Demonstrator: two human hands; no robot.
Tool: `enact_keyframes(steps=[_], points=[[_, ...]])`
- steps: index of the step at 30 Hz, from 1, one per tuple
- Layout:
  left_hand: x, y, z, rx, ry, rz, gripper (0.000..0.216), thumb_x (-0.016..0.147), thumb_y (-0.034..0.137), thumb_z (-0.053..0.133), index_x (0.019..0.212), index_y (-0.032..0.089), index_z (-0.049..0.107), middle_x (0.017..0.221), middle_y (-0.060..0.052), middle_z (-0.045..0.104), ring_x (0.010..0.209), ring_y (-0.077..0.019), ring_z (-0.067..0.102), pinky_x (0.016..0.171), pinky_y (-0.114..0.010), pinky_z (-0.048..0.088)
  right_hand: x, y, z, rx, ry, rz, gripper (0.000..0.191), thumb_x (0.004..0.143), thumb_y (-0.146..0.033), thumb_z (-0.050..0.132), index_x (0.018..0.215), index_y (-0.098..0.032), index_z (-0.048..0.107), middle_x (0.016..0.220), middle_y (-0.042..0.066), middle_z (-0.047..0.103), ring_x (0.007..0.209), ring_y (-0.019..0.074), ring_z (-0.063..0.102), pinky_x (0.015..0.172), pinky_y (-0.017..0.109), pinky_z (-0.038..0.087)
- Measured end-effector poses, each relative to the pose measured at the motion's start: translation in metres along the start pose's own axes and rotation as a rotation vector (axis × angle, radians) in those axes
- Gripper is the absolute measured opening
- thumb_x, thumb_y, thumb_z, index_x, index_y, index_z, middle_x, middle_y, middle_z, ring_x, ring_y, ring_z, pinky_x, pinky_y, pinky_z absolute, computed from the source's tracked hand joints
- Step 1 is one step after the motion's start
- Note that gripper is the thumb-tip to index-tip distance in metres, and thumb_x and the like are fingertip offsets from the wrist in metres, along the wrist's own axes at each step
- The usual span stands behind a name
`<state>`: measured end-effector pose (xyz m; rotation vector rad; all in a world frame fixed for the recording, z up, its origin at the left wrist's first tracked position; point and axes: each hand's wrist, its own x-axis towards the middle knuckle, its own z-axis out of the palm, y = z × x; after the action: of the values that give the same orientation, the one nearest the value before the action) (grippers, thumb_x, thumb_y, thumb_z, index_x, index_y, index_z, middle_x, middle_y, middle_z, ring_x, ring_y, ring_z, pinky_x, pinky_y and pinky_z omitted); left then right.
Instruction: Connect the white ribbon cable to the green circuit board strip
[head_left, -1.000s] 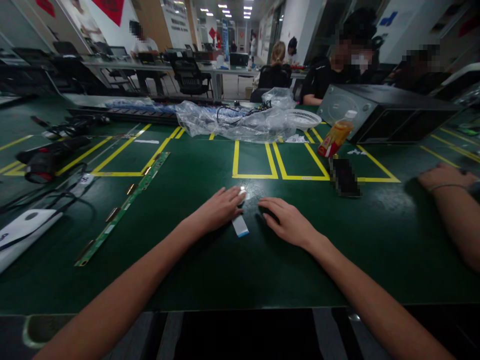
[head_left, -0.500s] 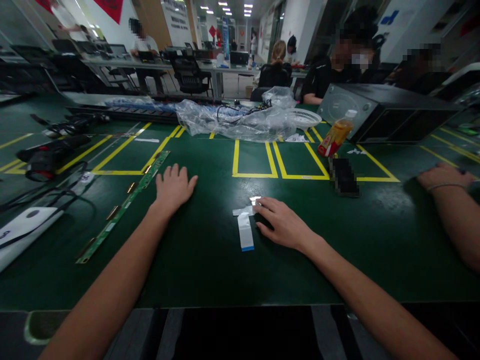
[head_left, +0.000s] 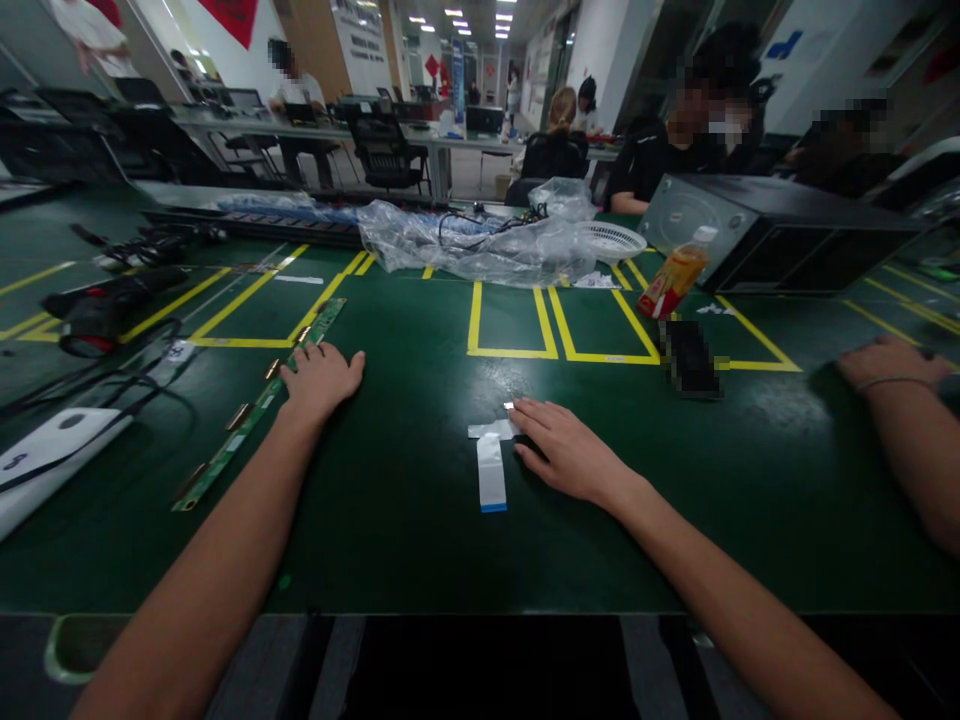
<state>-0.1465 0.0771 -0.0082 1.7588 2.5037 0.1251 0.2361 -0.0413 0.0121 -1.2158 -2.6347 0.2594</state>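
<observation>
My left hand (head_left: 319, 380) lies spread over the upper part of a long, narrow green circuit board (head_left: 251, 420), its fingers across the board's edge. The board rests slantwise on the dark green table (head_left: 405, 560) and has several gold-coloured tabs along one side. My right hand (head_left: 562, 450) lies flat, with its fingertips on the upper end of a folded white ribbon cable (head_left: 492, 470). The cable forms a bent shape, and a blue strip marks its lower end. Part of its top is hidden under my fingers.
Clear plastic wrap (head_left: 472, 245) lies across the back. A drink bottle (head_left: 679, 275) and a phone (head_left: 690, 358) are to the right, before a black case (head_left: 802, 230). Another person's arm (head_left: 900, 400) rests at the far right. Cables and a white box (head_left: 56, 455) lie left.
My left hand has moved left onto the circuit board, and the board's lower end has shifted slightly right. My right hand stays at the ribbon cable.
</observation>
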Motion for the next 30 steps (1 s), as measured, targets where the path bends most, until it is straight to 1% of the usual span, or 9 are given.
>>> enact_keyframes(steps=[2, 5, 8, 11, 15, 17, 19, 26, 30], points=[[-0.006, 0.008, 0.002, 0.011, -0.005, 0.123, 0.079, 0.099, 0.057, 0.022, 0.150, -0.001, 0.039, 0.158, -0.030, 0.033, 0.149, -0.0441, 0.026, 0.115, -0.069, 0.023, -0.001, -0.002, -0.001, -0.005, -0.002, 0.004, 0.049, 0.100, -0.032, 0.050, 0.147, -0.018, 0.051, 0.154, 0.015, 0.050, 0.143, 0.0288, 0.045, 0.117, 0.052, 0.037], [-0.025, 0.035, 0.007, 0.008, -0.041, 0.357, 0.079, 0.100, 0.058, 0.022, 0.153, 0.002, 0.035, 0.161, -0.025, 0.030, 0.151, -0.0398, 0.023, 0.117, -0.066, 0.021, -0.001, -0.006, -0.003, 0.002, -0.004, 0.012, 0.047, 0.100, -0.030, 0.049, 0.145, -0.018, 0.053, 0.151, 0.015, 0.053, 0.141, 0.0291, 0.047, 0.115, 0.052, 0.039], [-0.057, 0.069, 0.010, -0.050, -0.103, 0.635, 0.073, 0.103, 0.055, 0.021, 0.158, 0.009, 0.028, 0.165, -0.017, 0.025, 0.154, -0.0333, 0.017, 0.121, -0.061, 0.016, -0.001, -0.010, -0.004, 0.004, 0.009, 0.018, 0.046, 0.099, -0.032, 0.050, 0.143, -0.019, 0.055, 0.150, 0.015, 0.054, 0.140, 0.0306, 0.048, 0.113, 0.054, 0.040], [-0.090, 0.097, 0.007, -0.118, -0.195, 0.917, 0.066, 0.105, 0.050, 0.024, 0.159, 0.012, 0.026, 0.166, -0.014, 0.024, 0.155, -0.0292, 0.015, 0.123, -0.056, 0.012, -0.001, -0.014, -0.002, -0.034, 0.002, 0.019, 0.048, 0.100, -0.035, 0.048, 0.144, -0.017, 0.054, 0.151, 0.016, 0.054, 0.140, 0.0309, 0.048, 0.113, 0.053, 0.039], [-0.119, 0.111, 0.000, -0.205, -0.314, 1.180, 0.062, 0.107, 0.047, 0.027, 0.160, 0.015, 0.024, 0.165, -0.012, 0.026, 0.154, -0.0233, 0.019, 0.124, -0.050, 0.010, -0.003, -0.019, 0.005, -0.075, -0.008, 0.047, 0.054, 0.101, -0.038, 0.044, 0.147, -0.012, 0.050, 0.154, 0.019, 0.048, 0.144, 0.0309, 0.042, 0.118, 0.053, 0.033], [-0.123, 0.111, -0.001, -0.230, -0.329, 1.251, 0.059, 0.108, 0.045, 0.028, 0.159, 0.016, 0.024, 0.164, -0.011, 0.029, 0.154, -0.0209, 0.020, 0.125, -0.047, 0.011, -0.004, -0.021, 0.009, -0.079, 0.000, 0.067, 0.056, 0.101, -0.039, 0.045, 0.148, -0.010, 0.049, 0.155, 0.020, 0.047, 0.145, 0.0311, 0.041, 0.121, 0.052, 0.030], [-0.124, 0.110, -0.001, -0.239, -0.316, 1.276, 0.058, 0.108, 0.042, 0.031, 0.159, 0.016, 0.025, 0.163, -0.011, 0.032, 0.154, -0.0203, 0.021, 0.125, -0.046, 0.010, -0.004, -0.023, 0.013, -0.078, 0.011, 0.085, 0.057, 0.100, -0.039, 0.046, 0.149, -0.010, 0.048, 0.155, 0.020, 0.046, 0.146, 0.0315, 0.040, 0.121, 0.053, 0.029], [-0.122, 0.109, 0.000, -0.249, -0.290, 1.293, 0.057, 0.108, 0.042, 0.034, 0.158, 0.018, 0.026, 0.163, -0.011, 0.034, 0.153, -0.0207, 0.025, 0.124, -0.045, 0.014, -0.001, -0.031, 0.021, -0.093, 0.044, 0.165, 0.058, 0.101, -0.038, 0.042, 0.150, -0.006, 0.046, 0.156, 0.022, 0.044, 0.145, 0.0328, 0.040, 0.120, 0.053, 0.032], [-0.123, 0.108, -0.001, -0.235, -0.299, 1.293, 0.059, 0.106, 0.041, 0.037, 0.160, 0.020, 0.023, 0.164, -0.010, 0.031, 0.154, -0.0218, 0.022, 0.124, -0.047, 0.012, 0.000, -0.033, 0.024, -0.108, 0.056, 0.188, 0.058, 0.101, -0.037, 0.042, 0.149, -0.007, 0.046, 0.155, 0.022, 0.046, 0.145, 0.0329, 0.041, 0.120, 0.053, 0.031]])
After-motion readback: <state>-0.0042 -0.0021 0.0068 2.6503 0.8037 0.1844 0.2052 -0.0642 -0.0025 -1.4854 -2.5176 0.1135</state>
